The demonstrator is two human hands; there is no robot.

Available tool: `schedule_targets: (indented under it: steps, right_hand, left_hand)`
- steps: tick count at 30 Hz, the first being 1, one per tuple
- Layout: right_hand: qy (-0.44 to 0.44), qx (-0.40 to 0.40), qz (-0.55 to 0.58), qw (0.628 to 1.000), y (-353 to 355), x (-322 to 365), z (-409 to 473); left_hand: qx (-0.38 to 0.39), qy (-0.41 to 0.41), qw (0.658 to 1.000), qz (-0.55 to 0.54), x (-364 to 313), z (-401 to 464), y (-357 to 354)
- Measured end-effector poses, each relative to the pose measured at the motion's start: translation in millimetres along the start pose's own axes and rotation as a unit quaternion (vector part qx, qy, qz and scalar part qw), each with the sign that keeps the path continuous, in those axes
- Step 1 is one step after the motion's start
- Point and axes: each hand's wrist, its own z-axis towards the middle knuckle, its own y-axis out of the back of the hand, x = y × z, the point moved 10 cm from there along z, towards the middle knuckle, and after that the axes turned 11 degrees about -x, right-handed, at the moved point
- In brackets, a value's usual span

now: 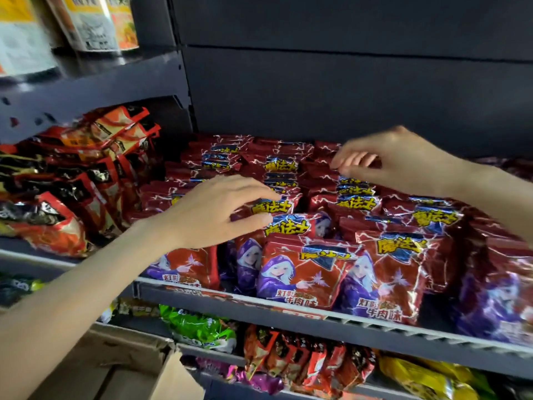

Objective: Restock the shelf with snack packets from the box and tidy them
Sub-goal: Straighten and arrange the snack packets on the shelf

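Observation:
Red snack packets [305, 272] with a purple-hooded figure and yellow lettering stand in several rows on the grey shelf [288, 311]. My left hand [219, 209] hovers over the front-left rows, fingers spread and curved, its fingertips touching the tops of packets near the middle. My right hand [383, 160] reaches to the back rows, its fingertips pinching the top edge of a dark red packet [323, 157]. A cardboard box [121, 368] with open flaps sits at the bottom left; its inside is hidden.
Red and black packets [86, 174] lean in the bay to the left. Green, red, purple and yellow packets [302, 362] fill the lower shelf. Jars or bags [95, 21] stand on the upper left shelf. The dark back panel [346, 82] rises behind the rows.

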Motion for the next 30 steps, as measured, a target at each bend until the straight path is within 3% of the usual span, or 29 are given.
schedule_targets:
  steps: [6, 9, 11, 13, 18, 24, 26, 30]
  right_hand:
    - [-0.029, 0.160, -0.106, 0.981, -40.8, -45.8, -44.5]
    - [-0.015, 0.182, -0.126, 0.975, -56.7, -47.4, -41.9]
    - [-0.008, 0.197, -0.126, 0.972, -64.3, -45.7, -36.9]
    - [-0.005, 0.186, -0.113, 0.976, -65.6, -40.3, -28.8]
    - [0.008, 0.077, -0.109, 0.991, -57.2, -22.5, -10.3]
    - [0.008, 0.023, -0.112, 0.993, -54.7, -16.3, -16.2]
    - [0.033, 0.030, -0.131, 0.990, -53.5, -15.2, -21.0]
    - [0.021, 0.138, -0.086, 0.987, -78.3, -18.7, -29.0]
  left_hand:
    - [0.103, 0.002, 0.993, 0.058, -39.9, 12.3, -29.4]
    - [0.092, -0.011, 0.989, 0.117, -55.1, 11.0, -43.0]
    - [0.044, -0.023, 0.991, 0.126, -57.3, 11.1, -44.3]
    - [0.016, -0.023, 0.992, 0.120, -55.3, 9.7, -41.8]
    - [0.028, -0.021, 0.995, 0.093, -51.3, 5.9, -44.1]
    - [0.042, -0.017, 0.998, 0.032, -47.4, -0.1, -46.1]
    - [0.040, -0.019, 0.999, 0.018, -47.4, -1.1, -45.5]
    - [0.030, -0.033, 0.999, 0.003, -46.3, 0.6, -44.4]
